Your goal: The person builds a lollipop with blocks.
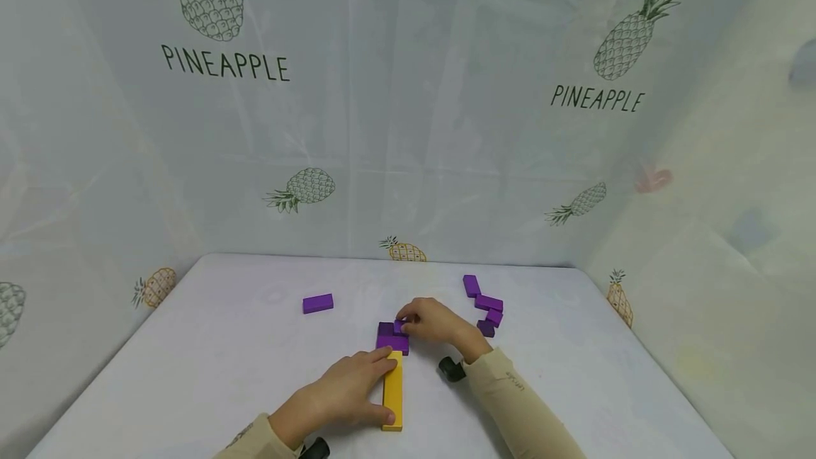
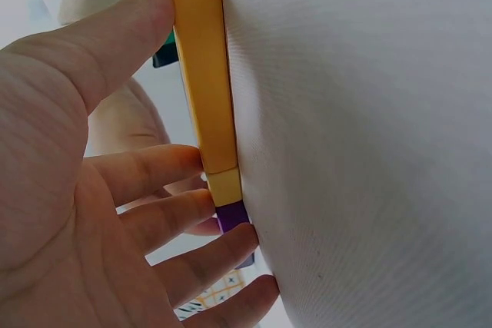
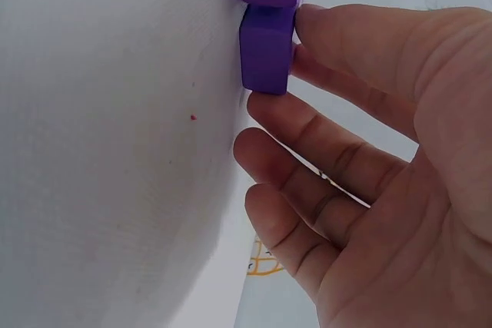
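Note:
A long yellow block [image 1: 393,395] lies lengthwise on the table. My left hand [image 1: 347,388] rests along its left side, thumb at the near end and extended fingers at the far end. In the left wrist view, the fingers reach along the yellow block [image 2: 204,74] to a purple piece [image 2: 233,217] beyond it. Against the yellow block's far end sits a purple block [image 1: 390,343], with a darker purple piece [image 1: 385,329] behind it. My right hand [image 1: 433,321] pinches a small purple block [image 3: 267,51] beside that piece, its end face showing in the right wrist view.
Several loose purple blocks [image 1: 489,302] form a crooked line at the back right. One more purple block [image 1: 318,304] lies at the back left. White table [image 1: 191,360] surrounds them, with pineapple-printed curtains [image 1: 408,126] behind and at both sides.

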The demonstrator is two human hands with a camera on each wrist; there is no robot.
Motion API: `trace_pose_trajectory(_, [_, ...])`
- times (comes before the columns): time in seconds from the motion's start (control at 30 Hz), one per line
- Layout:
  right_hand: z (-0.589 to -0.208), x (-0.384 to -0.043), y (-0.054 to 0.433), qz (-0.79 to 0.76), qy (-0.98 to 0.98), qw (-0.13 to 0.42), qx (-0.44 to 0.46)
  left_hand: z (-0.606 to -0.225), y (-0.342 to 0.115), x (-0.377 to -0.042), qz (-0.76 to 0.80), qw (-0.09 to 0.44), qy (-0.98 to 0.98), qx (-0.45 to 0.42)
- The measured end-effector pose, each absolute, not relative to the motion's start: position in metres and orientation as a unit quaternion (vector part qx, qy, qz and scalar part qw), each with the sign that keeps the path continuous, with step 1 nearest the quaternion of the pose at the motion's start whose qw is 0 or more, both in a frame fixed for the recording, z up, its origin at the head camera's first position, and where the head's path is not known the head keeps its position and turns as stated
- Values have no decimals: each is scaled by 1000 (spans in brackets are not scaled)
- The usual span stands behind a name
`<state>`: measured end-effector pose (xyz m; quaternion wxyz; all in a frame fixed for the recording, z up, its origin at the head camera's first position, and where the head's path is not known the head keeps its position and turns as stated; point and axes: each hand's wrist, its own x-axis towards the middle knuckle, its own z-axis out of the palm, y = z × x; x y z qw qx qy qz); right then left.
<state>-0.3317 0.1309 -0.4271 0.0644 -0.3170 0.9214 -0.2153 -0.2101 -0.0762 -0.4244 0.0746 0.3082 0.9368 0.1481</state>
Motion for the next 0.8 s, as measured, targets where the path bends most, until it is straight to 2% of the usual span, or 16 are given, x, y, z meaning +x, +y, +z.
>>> trace_pose_trajectory(0.8, [-427, -326, 130, -201, 920, 65, -331, -428, -76, -209, 146, 67, 937, 310])
